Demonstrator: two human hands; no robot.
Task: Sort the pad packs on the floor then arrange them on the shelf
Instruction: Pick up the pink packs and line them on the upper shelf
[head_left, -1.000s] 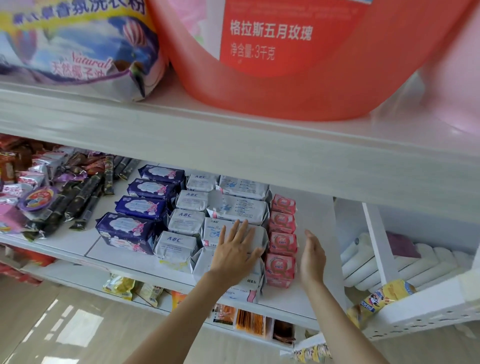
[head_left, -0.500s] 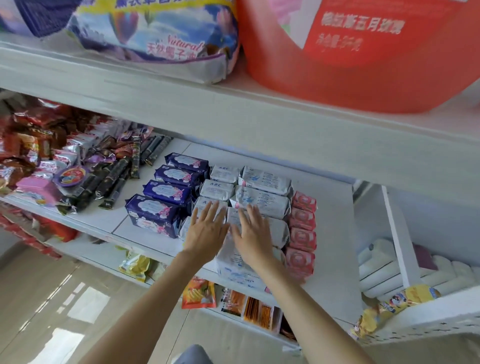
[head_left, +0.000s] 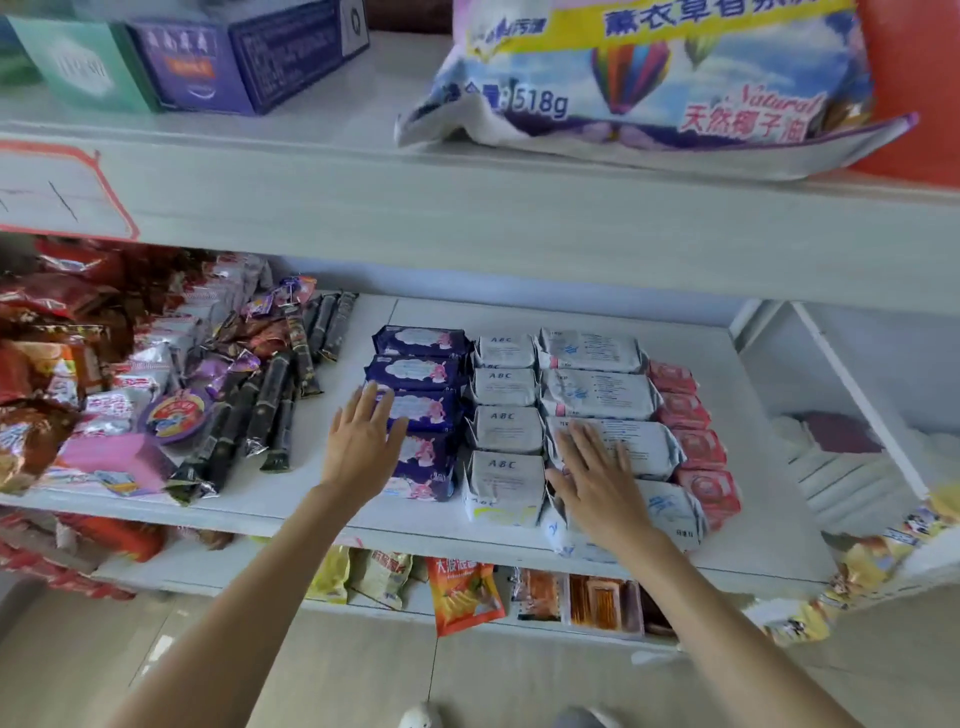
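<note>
White shelf (head_left: 519, 543) full of pad packs in four neat rows, long sides left to right. Left hand (head_left: 361, 441) flat and spread on the purple packs (head_left: 421, 410). Right hand (head_left: 597, 480) flat and spread on the big grey packs (head_left: 597, 395). Nothing pinched. Small grey packs (head_left: 504, 428) between, nearer the right hand.

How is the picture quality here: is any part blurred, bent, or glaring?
Head view: the pad packs in the middle are fairly sharp, "ABC" readable; the right edge by the side rack is smeared and washed out; the shelf edges bow from the wide lens; daylight glares on the floor; both hands cast only soft shadows.
</note>
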